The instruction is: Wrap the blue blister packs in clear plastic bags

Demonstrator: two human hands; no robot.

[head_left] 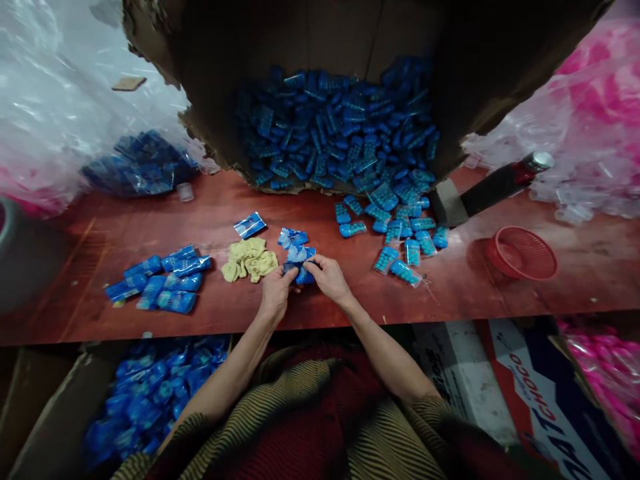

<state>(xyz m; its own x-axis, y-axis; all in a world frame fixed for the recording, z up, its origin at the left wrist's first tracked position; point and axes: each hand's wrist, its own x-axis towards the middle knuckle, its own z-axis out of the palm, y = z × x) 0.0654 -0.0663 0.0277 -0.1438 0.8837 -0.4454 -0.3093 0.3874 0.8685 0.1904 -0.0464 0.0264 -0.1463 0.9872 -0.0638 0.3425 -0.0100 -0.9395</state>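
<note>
At the middle of the red tabletop, my left hand and my right hand pinch a small blue printed packet between them. More flat blue packets lie just beyond my fingers, and another single packet is a little to the left. Beside my left hand rests a crumpled pale yellow cloth. Farther left is a loose group of filled blue packets. To the right of my hands, several clear bottles with blue caps and blue beads inside are scattered.
A torn cardboard box on its side holds many more bottles at the back. A red plastic basket and a dark bottle stand right. A bag of blue packets sits back left. Below the table edge is a box of blue packets.
</note>
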